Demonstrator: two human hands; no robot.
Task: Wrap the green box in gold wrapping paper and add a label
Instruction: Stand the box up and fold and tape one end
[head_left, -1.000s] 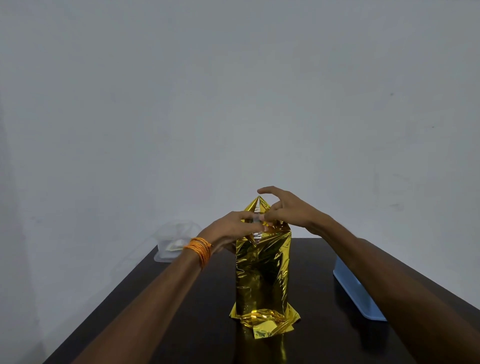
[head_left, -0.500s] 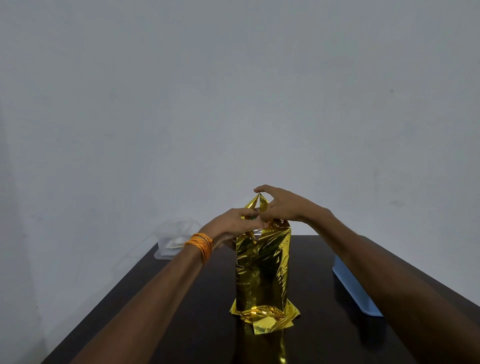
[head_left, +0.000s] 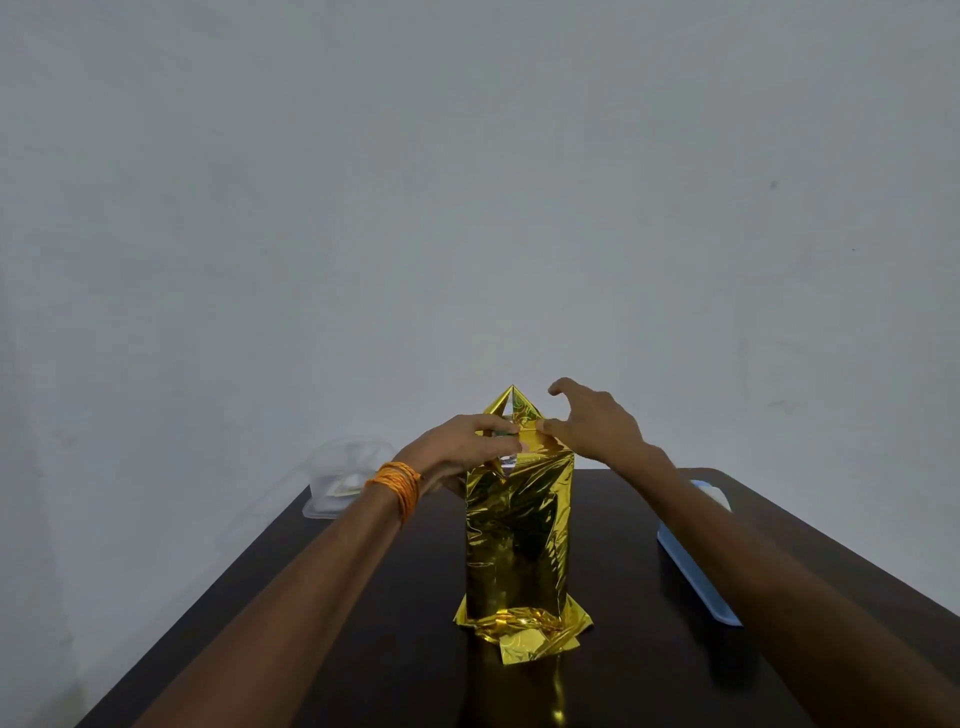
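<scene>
Upright box (head_left: 517, 540) in crinkled gold wrapping paper (head_left: 519, 631), top flap peaked, bottom edges splayed on table.

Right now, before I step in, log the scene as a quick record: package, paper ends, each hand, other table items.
Package: gold wrapping paper around the box, upright on dark table
Top end: triangular flap points up, not folded down
Bottom end: paper crumpled, splayed on table
Left hand: pinches paper at top fold
Right hand: thumb on top fold, fingers lifted
Label: none visible
Elsewhere: clear plastic container far left; blue tray right
</scene>
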